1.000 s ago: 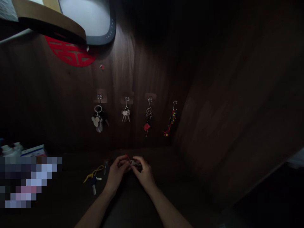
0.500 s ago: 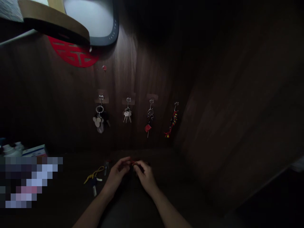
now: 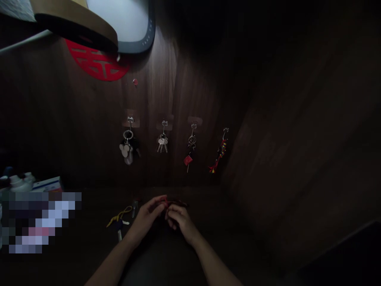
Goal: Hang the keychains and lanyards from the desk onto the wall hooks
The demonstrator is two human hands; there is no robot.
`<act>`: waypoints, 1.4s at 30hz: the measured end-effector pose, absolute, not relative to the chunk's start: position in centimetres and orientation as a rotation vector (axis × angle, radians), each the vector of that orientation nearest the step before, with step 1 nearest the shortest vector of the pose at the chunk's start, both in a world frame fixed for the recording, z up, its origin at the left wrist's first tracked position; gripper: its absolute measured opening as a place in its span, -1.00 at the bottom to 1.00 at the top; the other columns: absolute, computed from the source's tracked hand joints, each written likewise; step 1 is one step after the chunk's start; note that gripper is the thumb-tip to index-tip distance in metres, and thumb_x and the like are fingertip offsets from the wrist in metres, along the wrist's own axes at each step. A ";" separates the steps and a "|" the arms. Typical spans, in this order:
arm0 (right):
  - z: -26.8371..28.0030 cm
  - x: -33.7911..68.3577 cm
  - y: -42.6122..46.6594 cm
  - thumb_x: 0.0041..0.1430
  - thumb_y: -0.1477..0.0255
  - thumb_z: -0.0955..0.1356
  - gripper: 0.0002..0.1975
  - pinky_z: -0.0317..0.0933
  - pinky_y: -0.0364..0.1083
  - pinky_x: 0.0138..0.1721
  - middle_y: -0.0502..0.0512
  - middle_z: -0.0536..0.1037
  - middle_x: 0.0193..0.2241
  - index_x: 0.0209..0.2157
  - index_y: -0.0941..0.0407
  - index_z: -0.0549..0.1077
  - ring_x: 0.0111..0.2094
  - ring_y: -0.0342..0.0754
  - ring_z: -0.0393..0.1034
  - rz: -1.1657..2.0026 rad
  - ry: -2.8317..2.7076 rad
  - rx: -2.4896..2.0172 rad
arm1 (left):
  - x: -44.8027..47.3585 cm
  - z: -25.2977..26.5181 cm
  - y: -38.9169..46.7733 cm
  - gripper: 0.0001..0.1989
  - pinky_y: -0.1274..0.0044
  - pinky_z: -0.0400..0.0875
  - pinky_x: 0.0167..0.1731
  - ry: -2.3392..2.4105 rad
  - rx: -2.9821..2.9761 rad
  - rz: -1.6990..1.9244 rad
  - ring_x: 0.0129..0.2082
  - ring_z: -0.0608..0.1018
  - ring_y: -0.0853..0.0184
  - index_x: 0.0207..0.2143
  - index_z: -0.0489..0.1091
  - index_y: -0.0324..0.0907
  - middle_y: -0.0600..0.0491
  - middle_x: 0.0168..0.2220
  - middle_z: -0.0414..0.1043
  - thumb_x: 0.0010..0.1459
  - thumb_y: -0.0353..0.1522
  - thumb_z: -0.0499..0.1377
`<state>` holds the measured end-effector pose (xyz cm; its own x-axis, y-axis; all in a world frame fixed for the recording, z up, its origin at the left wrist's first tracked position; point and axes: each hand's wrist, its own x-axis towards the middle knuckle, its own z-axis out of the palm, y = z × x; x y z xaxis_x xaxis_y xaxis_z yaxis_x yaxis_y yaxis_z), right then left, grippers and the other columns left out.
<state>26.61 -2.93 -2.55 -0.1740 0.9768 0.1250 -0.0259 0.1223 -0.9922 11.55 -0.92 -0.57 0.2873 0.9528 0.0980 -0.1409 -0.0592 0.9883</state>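
Close together over the dark tabletop, my two hands pinch a thin red cord [image 3: 166, 202]. My left hand [image 3: 149, 216] has its thumb and fingers closed on one side of it. My right hand [image 3: 182, 223] grips the other side, its fingers curled inward. A dark reddish strand stretches away behind the right fingers; what it is attached to is too dim to make out. Left of my left hand lie keys [image 3: 120, 234] with a yellow strap [image 3: 119, 216], and another key [image 3: 133, 209] rests beside them.
On the wooden back panel, hooks hold a ring of keys with a mouse-shaped charm [image 3: 126, 151], silver keys [image 3: 162, 143], keys with a red tag [image 3: 188, 160] and a colourful braided cord [image 3: 220, 155]. White bottles [image 3: 19, 184] and a box [image 3: 47, 185] stand left. A lamp [image 3: 80, 29] hangs above.
My right hand has turned, its fingers curling lower under the cord. More of the red cord shows between my hands. The view has shifted slightly.
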 end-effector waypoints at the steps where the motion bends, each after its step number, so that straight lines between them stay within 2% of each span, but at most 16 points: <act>1: -2.5 26.6 -3.0 0.04 0.25 0.28 -0.73 -0.07 -0.24 -0.66 -0.11 0.26 -0.75 -0.57 0.15 0.36 -0.70 -0.24 0.08 1.258 -1.389 -1.013 | 11.5 -0.4 -1.0 -0.70 0.52 0.37 -0.28 0.872 1.305 1.113 -0.29 0.53 0.27 -0.28 0.51 -0.15 0.06 -0.35 0.56 -0.08 -0.20 0.26; 4: -2.3 26.6 -3.3 0.05 0.29 0.27 -0.75 -0.05 -0.24 -0.65 -0.11 0.27 -0.74 -0.58 0.15 0.36 -0.69 -0.24 0.09 1.268 -1.402 -0.997 | 11.5 -0.1 -1.1 -0.78 0.59 0.33 -0.41 0.891 1.306 1.133 -0.48 0.46 0.36 -0.49 0.48 -0.17 0.14 -0.55 0.46 -0.07 -0.19 0.25; 6: -2.2 26.5 -3.3 0.06 0.27 0.27 -0.76 -0.03 -0.23 -0.65 -0.10 0.31 -0.69 -0.50 0.15 0.39 -0.69 -0.25 0.09 1.272 -1.396 -0.976 | 11.5 0.1 -1.2 -0.75 0.60 0.30 -0.47 0.903 1.292 1.150 -0.55 0.41 0.40 -0.54 0.45 -0.17 0.18 -0.61 0.38 -0.07 -0.16 0.23; 9: -2.2 26.4 -3.3 0.05 0.28 0.31 -0.76 0.01 -0.23 -0.64 -0.09 0.38 -0.59 -0.28 0.12 0.41 -0.68 -0.24 0.13 1.258 -1.382 -0.942 | 11.6 0.3 -1.4 -0.73 0.60 0.31 -0.49 0.911 1.268 1.159 -0.56 0.41 0.41 -0.55 0.42 -0.17 0.18 -0.60 0.36 -0.08 -0.14 0.23; 11: -2.2 26.2 -3.4 0.00 0.34 0.35 -0.72 0.10 -0.22 -0.57 -0.07 0.42 -0.52 -0.19 0.08 0.39 -0.60 -0.21 0.22 1.165 -1.391 -0.935 | 11.6 0.3 -1.6 -0.74 0.60 0.32 -0.48 0.917 1.257 1.160 -0.55 0.43 0.40 -0.54 0.42 -0.18 0.17 -0.58 0.38 -0.09 -0.15 0.24; 15: -2.3 26.1 -3.5 -0.01 0.46 0.36 -0.80 0.22 -0.15 -0.31 -0.02 0.49 -0.40 -0.26 0.06 0.42 -0.35 -0.11 0.36 0.845 -1.496 -1.003 | 11.6 0.4 -1.5 -0.75 0.61 0.32 -0.47 0.952 1.251 1.192 -0.54 0.43 0.40 -0.56 0.41 -0.17 0.17 -0.59 0.38 -0.12 -0.17 0.26; 20: -2.5 26.1 -3.4 0.05 0.46 0.35 -0.92 0.22 -0.14 -0.21 0.01 0.55 -0.31 -0.35 0.07 0.49 -0.26 -0.08 0.40 0.670 -1.611 -1.035 | 11.6 0.4 -1.3 -0.72 0.60 0.30 -0.50 1.001 1.270 1.230 -0.57 0.41 0.40 -0.60 0.36 -0.15 0.18 -0.63 0.36 -0.17 -0.14 0.27; 27: -3.1 25.8 -3.2 0.07 0.40 0.37 -0.91 0.26 -0.13 -0.22 0.00 0.55 -0.38 -0.44 0.07 0.53 -0.29 -0.05 0.43 0.776 -1.570 -1.028 | 11.6 0.6 -1.5 -0.74 0.59 0.30 -0.48 1.039 1.358 1.239 -0.55 0.41 0.37 -0.62 0.37 -0.14 0.17 -0.63 0.36 -0.18 -0.15 0.27; 32: -2.7 26.3 -3.1 0.06 0.37 0.38 -0.89 0.24 -0.11 -0.17 0.02 0.54 -0.39 -0.49 0.06 0.54 -0.26 -0.05 0.42 0.714 -1.537 -1.008 | 11.5 0.9 -1.5 -0.69 0.58 0.31 -0.50 1.064 1.392 1.261 -0.55 0.42 0.34 -0.60 0.38 -0.13 0.17 -0.63 0.37 -0.19 -0.08 0.27; 39: -0.4 29.2 -2.7 -0.02 0.27 0.41 -0.79 0.18 -0.18 -0.44 -0.05 0.44 -0.60 -0.56 0.12 0.48 -0.50 -0.13 0.33 0.724 -1.131 -1.084 | 11.1 0.3 -1.0 -0.56 0.55 0.37 -0.47 1.153 1.463 1.309 -0.49 0.49 0.28 -0.49 0.44 -0.13 0.13 -0.56 0.45 -0.18 0.06 0.21; 42: 1.5 31.4 -1.9 -0.06 0.23 0.42 -0.75 0.19 -0.18 -0.48 -0.02 0.47 -0.61 -0.54 0.14 0.48 -0.52 -0.12 0.36 0.724 -0.957 -1.055 | 10.9 0.0 -0.7 -0.58 0.54 0.38 -0.42 1.184 1.549 1.292 -0.45 0.52 0.24 -0.47 0.45 -0.10 0.12 -0.52 0.49 -0.15 0.06 0.19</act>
